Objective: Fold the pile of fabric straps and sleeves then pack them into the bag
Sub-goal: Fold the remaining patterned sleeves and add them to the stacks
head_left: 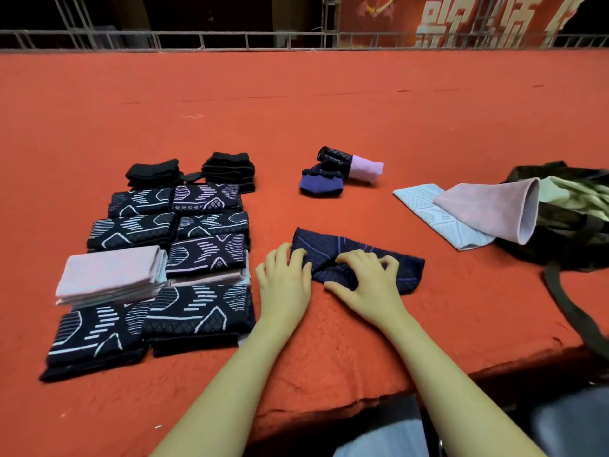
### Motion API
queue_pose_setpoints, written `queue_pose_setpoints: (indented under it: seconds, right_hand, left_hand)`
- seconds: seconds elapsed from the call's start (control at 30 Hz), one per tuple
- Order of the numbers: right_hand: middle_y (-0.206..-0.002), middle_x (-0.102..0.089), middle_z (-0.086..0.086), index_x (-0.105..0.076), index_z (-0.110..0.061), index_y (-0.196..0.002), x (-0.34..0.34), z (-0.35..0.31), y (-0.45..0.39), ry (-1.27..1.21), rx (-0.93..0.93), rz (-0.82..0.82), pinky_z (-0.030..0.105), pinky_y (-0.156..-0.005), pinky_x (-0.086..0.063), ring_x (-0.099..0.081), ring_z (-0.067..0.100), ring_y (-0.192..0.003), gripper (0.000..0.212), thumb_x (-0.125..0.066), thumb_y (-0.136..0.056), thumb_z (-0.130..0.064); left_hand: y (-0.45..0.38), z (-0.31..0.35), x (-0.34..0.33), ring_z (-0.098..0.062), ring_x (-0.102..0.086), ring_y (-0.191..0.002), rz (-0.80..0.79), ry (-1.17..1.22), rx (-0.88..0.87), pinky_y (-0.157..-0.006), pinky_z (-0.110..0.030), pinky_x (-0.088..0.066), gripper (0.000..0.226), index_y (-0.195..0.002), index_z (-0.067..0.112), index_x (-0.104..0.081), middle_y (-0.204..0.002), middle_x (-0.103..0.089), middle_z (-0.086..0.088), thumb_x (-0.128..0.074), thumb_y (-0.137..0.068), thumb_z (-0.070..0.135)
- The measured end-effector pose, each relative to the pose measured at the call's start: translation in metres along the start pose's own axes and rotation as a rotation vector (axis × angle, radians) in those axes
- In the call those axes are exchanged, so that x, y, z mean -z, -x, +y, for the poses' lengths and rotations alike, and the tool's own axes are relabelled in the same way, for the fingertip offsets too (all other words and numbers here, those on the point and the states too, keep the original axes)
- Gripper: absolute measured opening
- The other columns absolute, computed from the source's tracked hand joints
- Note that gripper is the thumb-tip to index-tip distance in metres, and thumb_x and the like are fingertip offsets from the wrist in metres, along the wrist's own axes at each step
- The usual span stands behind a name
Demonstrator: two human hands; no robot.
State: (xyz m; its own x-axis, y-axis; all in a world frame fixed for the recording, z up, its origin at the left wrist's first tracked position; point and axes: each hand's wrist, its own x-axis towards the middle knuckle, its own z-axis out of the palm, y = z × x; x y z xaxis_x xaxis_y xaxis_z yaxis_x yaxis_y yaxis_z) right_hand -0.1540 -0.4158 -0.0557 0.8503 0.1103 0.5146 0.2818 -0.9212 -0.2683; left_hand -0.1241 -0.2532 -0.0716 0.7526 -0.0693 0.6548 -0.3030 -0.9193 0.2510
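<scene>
A dark navy patterned sleeve lies flat on the red carpet in front of me. My left hand rests on its left end with fingers fairly straight. My right hand presses on its middle, fingers bent and the thumb spread along the near edge. To the left lie folded stacks: dark patterned sleeves and pink ones, with black folded straps behind. The camouflage bag sits open at the right, a pink sleeve and a light blue sleeve lying at its mouth.
A small loose heap of blue, black and pink sleeves lies further back in the middle. The bag's strap trails toward the carpet's near edge. A metal railing runs along the far edge.
</scene>
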Motion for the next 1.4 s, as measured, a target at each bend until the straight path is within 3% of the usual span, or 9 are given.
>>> queue_pose_setpoints:
  seconds: [0.1,0.23,0.53,0.67,0.83,1.03,1.13,1.2,1.4]
  right_hand:
    - [-0.095,-0.062,-0.014,-0.061,-0.027,-0.096,-0.006,0.002,0.002,0.079,0.033,0.007,0.033,-0.081,-0.018,-0.057,0.012,-0.090,0.036,-0.053,-0.077,-0.056]
    - [-0.090,-0.063,-0.007,-0.066,-0.022,-0.085,-0.013,0.003,-0.001,0.251,0.088,0.194,0.038,-0.083,-0.023,-0.055,0.018,-0.089,0.023,-0.046,-0.084,-0.035]
    - [-0.095,-0.062,0.000,-0.067,-0.023,-0.085,0.012,0.018,-0.033,0.281,-0.094,0.364,0.037,-0.080,-0.021,-0.041,0.020,-0.093,0.020,-0.048,-0.084,-0.029]
    - [-0.095,-0.060,-0.008,-0.064,-0.025,-0.082,0.014,0.016,-0.030,0.147,-0.039,0.225,0.034,-0.081,-0.017,-0.045,0.015,-0.095,0.023,-0.045,-0.085,-0.036]
    - [-0.096,-0.063,-0.009,-0.068,-0.024,-0.086,0.005,0.021,-0.006,0.121,-0.174,0.232,0.035,-0.082,-0.018,-0.050,0.016,-0.097,0.031,-0.041,-0.087,-0.040]
    - [-0.123,-0.058,0.011,-0.059,-0.006,-0.120,0.007,0.032,0.000,0.199,-0.457,0.164,0.040,-0.091,-0.019,-0.049,0.034,-0.110,0.048,-0.042,-0.087,-0.038]
    - [-0.137,-0.045,0.016,-0.043,-0.002,-0.135,0.004,0.036,0.002,0.225,-0.583,0.072,0.045,-0.099,-0.017,-0.040,0.037,-0.123,0.062,-0.055,-0.090,-0.042]
    - [-0.143,-0.039,0.016,-0.036,-0.001,-0.140,0.004,0.038,0.001,0.218,-0.654,0.036,0.046,-0.103,-0.014,-0.033,0.035,-0.130,0.071,-0.051,-0.091,-0.050]
    - [-0.136,-0.046,0.010,-0.043,-0.006,-0.132,0.001,0.045,-0.007,0.225,-0.693,-0.007,0.043,-0.105,-0.014,-0.030,0.029,-0.132,0.044,-0.043,-0.093,-0.025]
  left_hand:
    - [0.000,-0.001,0.000,-0.032,-0.059,-0.099,-0.014,0.009,0.113,-0.080,-0.044,-0.047,0.046,-0.106,0.008,-0.063,-0.111,-0.063,-0.011,-0.041,-0.084,0.042]
    - [0.000,0.000,0.000,-0.036,-0.060,-0.091,0.021,0.044,0.104,-0.076,-0.045,-0.047,0.038,-0.082,0.007,-0.063,-0.103,-0.063,-0.015,-0.043,-0.083,0.040]
    - [-0.032,0.001,0.013,-0.037,-0.057,-0.090,0.082,0.009,0.207,-0.075,-0.045,-0.046,0.032,-0.074,0.006,-0.058,-0.103,-0.060,-0.017,-0.046,-0.086,0.033]
    - [-0.031,0.005,0.017,-0.037,-0.057,-0.088,-0.043,-0.046,0.176,-0.073,-0.044,-0.046,0.022,-0.074,0.004,-0.060,-0.100,-0.061,-0.017,-0.075,-0.073,0.020]
    - [-0.013,0.000,0.015,-0.038,-0.059,-0.093,-0.270,-0.177,0.188,-0.080,-0.043,-0.047,0.050,-0.098,0.004,-0.062,-0.112,-0.061,-0.021,-0.085,-0.058,0.023]
    - [-0.012,0.017,0.017,-0.040,-0.050,-0.123,-0.294,-0.067,0.036,-0.095,-0.050,-0.042,0.046,-0.123,0.004,-0.060,-0.139,-0.049,-0.021,-0.058,-0.085,0.030]
    - [-0.019,0.036,0.017,-0.027,-0.017,-0.145,-0.481,-0.054,-0.048,-0.113,-0.044,-0.017,0.053,-0.147,0.014,-0.032,-0.158,-0.017,-0.010,-0.035,-0.101,0.039]
    - [-0.021,0.048,0.014,-0.023,-0.005,-0.147,-0.558,-0.029,-0.060,-0.116,-0.041,-0.007,0.056,-0.152,0.019,-0.020,-0.161,-0.006,-0.005,-0.027,-0.102,0.043]
    - [-0.021,0.060,-0.001,-0.025,0.009,-0.147,-0.827,-0.066,-0.036,-0.115,-0.051,0.008,0.063,-0.152,0.035,-0.009,-0.161,0.001,0.001,-0.019,-0.096,0.062]
